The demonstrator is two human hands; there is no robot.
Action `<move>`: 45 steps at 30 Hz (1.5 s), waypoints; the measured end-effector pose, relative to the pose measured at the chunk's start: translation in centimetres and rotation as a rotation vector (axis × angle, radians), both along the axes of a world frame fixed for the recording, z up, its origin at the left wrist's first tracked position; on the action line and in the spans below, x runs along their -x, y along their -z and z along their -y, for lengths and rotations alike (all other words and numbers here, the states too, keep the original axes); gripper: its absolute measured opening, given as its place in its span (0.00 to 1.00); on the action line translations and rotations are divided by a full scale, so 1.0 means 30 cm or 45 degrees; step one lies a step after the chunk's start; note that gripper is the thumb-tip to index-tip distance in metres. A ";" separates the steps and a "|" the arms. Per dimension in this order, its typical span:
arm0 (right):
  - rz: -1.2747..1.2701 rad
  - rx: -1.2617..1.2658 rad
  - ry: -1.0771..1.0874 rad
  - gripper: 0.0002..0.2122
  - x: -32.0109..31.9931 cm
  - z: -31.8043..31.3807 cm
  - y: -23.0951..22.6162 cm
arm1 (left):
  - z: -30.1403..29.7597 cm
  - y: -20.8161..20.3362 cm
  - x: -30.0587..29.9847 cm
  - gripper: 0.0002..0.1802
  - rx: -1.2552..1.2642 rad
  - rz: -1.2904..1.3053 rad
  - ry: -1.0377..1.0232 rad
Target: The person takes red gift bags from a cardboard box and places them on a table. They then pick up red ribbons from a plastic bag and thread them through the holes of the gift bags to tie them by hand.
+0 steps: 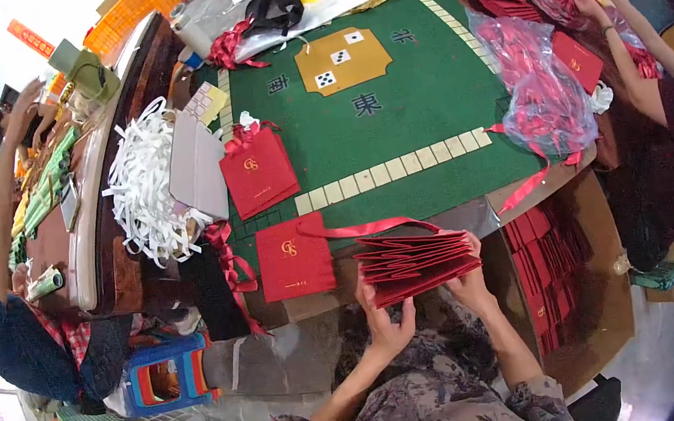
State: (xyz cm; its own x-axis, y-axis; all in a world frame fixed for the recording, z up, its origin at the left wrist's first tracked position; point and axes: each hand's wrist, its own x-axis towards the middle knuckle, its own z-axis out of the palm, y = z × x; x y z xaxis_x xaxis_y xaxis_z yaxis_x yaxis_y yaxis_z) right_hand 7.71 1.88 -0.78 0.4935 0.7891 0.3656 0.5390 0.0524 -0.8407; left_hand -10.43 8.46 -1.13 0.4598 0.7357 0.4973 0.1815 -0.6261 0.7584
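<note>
A stack of folded red paper bags (419, 263) is held low in front of me, at the near edge of the table, with its layered edges fanned apart. My left hand (387, 330) is closed on its left end, thumb stretched away from the fingers. At the opposite end my right hand (470, 282) grips the same stack. A red ribbon (369, 227) lies behind it, running left toward a flat red paper bag (295, 260) at the table's edge. Farther back are more red bags (258, 174) with ribbon on top.
The green mat (417, 106) covers the table. White paper strips (150, 184) lie left, beside an open grey box (196, 165). Plastic-wrapped red ribbons (537, 82) lie right. A carton (603, 260) of red bags stands below right. Co-workers' arms (632, 61) reach in at both sides.
</note>
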 end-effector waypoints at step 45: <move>-0.168 -0.090 -0.061 0.15 0.056 0.000 -0.195 | -0.220 -0.298 -0.027 0.34 0.904 0.492 0.253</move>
